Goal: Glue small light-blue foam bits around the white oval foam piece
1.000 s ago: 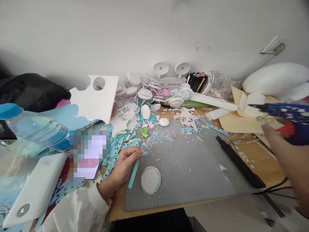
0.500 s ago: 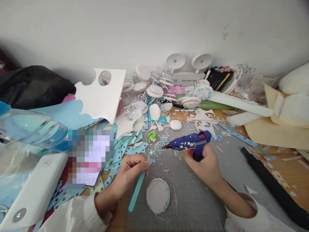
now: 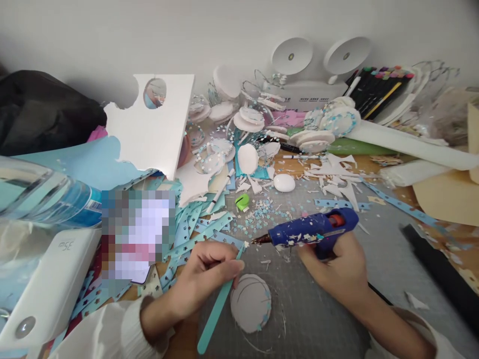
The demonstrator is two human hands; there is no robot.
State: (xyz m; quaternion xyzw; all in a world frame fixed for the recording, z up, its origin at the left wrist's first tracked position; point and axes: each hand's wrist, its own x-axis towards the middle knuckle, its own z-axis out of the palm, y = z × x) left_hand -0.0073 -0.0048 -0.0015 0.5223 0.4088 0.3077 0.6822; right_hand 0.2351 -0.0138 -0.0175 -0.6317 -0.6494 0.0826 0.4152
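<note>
My left hand (image 3: 211, 274) is closed on turquoise tweezers (image 3: 216, 316), whose tip points up and away from me. A tiny white paper flower (image 3: 246, 244) shows at that tip. Just right of it is the dark nozzle of a blue hot glue gun (image 3: 307, 229), gripped in my right hand (image 3: 339, 269); whether nozzle and flower touch I cannot tell. Below the tweezers a round white foam disc (image 3: 250, 304) lies on the grey cutting mat (image 3: 307, 319), with thin wire loops and blue bits along its edge. Small blue and white flower pieces (image 3: 258, 214) are scattered beyond the nozzle.
A phone (image 3: 157, 224), a white power bank (image 3: 52, 289) and a water bottle (image 3: 56, 197) lie at left. Punched blue strips (image 3: 202, 239) fill the middle left. Foam discs (image 3: 249, 119), a green object (image 3: 242, 201) and markers (image 3: 385, 89) stand farther back. A black bar (image 3: 445, 279) lies right.
The glue gun has come nearer the tweezers' tip, and a white flower now shows there. The view has shifted closer to the desk.
</note>
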